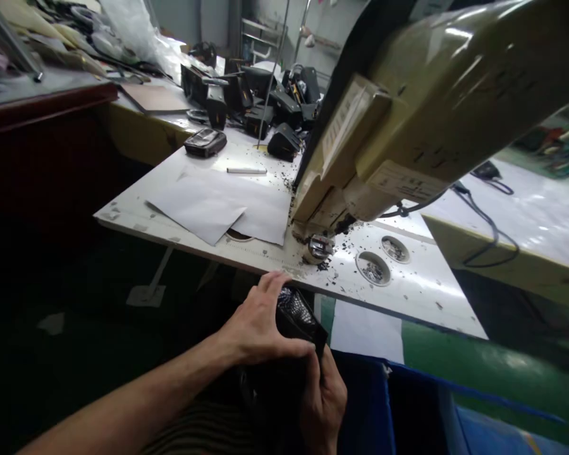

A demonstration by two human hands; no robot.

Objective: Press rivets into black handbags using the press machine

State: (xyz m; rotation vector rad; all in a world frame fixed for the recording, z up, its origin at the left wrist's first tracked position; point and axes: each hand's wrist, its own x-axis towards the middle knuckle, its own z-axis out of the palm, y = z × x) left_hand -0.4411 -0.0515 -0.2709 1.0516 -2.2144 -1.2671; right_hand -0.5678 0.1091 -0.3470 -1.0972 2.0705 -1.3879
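Below the front edge of the white worktable, both hands hold a shiny black bag with a reptile-skin texture. My left hand spreads over its upper left side, thumb across the front and fingertips near the table edge. My right hand grips the bag's lower right side, its thumb close to my left thumb. Dark shadow hides the bag's lower part. Just beyond the hands, a large beige machine with a round metal knob stands on the white worktable.
White paper sheets, a pen and a black case lie on the left. Several black bags are piled behind. Round cups with small metal bits sit right. A blue bin stands below.
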